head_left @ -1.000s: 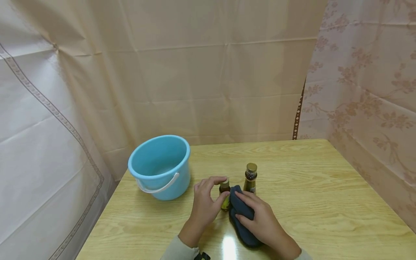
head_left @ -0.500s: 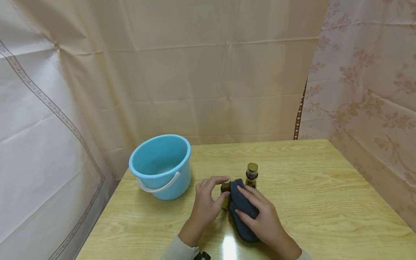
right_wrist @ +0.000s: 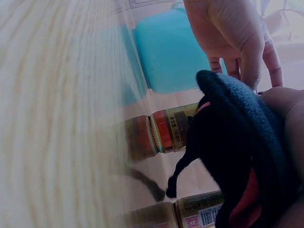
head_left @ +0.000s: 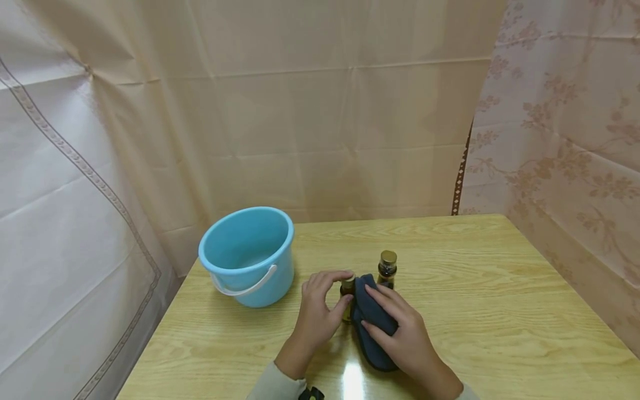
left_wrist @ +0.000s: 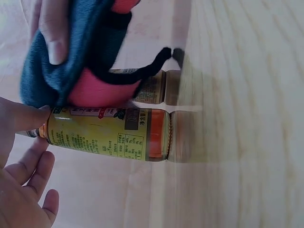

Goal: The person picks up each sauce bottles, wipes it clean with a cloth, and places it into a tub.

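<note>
A small glass bottle (head_left: 348, 283) with a gold cap and a yellow label (left_wrist: 99, 133) stands upright on the table. My left hand (head_left: 317, 314) pinches it at the top, index finger on the cap and thumb at the neck. In my right hand (head_left: 405, 333) is a thick, folded dark-blue cloth (head_left: 374, 350), pressed to the bottle's right side. The left wrist view shows its pink inner face and black edging, with one edge hanging toward the table. Part of the label is hidden behind the cloth.
Just behind my right hand stands a second, taller bottle (head_left: 387, 266) with a gold cap, its lower part hidden. A light-blue bucket (head_left: 265, 283) with a white handle stands at the table's left. Curtains (head_left: 320, 139) hang around the wooden table (head_left: 500, 305).
My right hand has slid the cloth slightly up and away from me along the bottle, covering more of the label, then holds nearly still. The left hand keeps its pinch on the bottle.
</note>
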Tool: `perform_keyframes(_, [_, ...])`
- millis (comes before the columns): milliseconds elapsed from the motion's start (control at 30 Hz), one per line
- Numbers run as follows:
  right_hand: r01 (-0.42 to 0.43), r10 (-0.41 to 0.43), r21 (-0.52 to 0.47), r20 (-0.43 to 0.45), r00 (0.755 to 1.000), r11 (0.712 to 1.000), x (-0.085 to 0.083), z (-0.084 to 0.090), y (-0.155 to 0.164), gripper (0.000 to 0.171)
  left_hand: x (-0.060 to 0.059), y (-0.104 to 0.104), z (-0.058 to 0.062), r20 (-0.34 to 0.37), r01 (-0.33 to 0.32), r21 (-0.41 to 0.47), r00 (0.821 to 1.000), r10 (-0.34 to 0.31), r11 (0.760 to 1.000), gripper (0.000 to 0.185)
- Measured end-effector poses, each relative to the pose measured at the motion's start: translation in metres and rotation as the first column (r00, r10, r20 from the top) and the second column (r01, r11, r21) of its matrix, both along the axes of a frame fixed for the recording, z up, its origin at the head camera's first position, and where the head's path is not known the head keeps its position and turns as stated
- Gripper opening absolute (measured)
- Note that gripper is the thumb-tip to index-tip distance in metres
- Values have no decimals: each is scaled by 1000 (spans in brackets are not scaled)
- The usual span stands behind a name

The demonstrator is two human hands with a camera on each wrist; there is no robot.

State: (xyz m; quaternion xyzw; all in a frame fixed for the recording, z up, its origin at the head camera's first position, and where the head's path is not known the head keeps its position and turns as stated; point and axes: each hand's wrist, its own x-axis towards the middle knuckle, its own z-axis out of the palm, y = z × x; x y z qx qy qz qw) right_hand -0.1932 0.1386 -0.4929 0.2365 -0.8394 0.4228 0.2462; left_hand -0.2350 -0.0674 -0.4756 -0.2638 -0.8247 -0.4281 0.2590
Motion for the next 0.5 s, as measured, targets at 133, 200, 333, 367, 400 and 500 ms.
perform_keyframes(133, [26, -28, 58, 24, 999, 998, -1, -2, 0, 76, 0, -1, 0, 6, 4, -5, 1000, -4, 1000, 45])
perform_keyframes(200, [27, -30, 73, 43, 999, 997, -2, -2, 0, 75, 0, -2, 0, 9, 7, -7, 1000, -7, 1000, 44])
perform_keyframes(333, [18, -25, 85, 83, 996, 996, -2, -3, 1, 73, 0, -2, 1, 11, 16, -8, 1000, -16, 1000, 44])
perform_keyframes(367, [17, -25, 90, 96, 995, 996, -2, -3, 1, 72, 0, -3, 1, 14, 16, -8, 1000, -16, 1000, 44])
perform_keyframes(400, [16, -27, 94, 115, 993, 995, -2, -3, 1, 71, 0, -3, 1, 19, 15, -9, 1000, -15, 1000, 44])
perform_keyframes(500, [15, -36, 109, 198, 980, 994, -2, -2, 2, 69, 1, -4, 2, 41, 14, -5, 999, -14, 1000, 45])
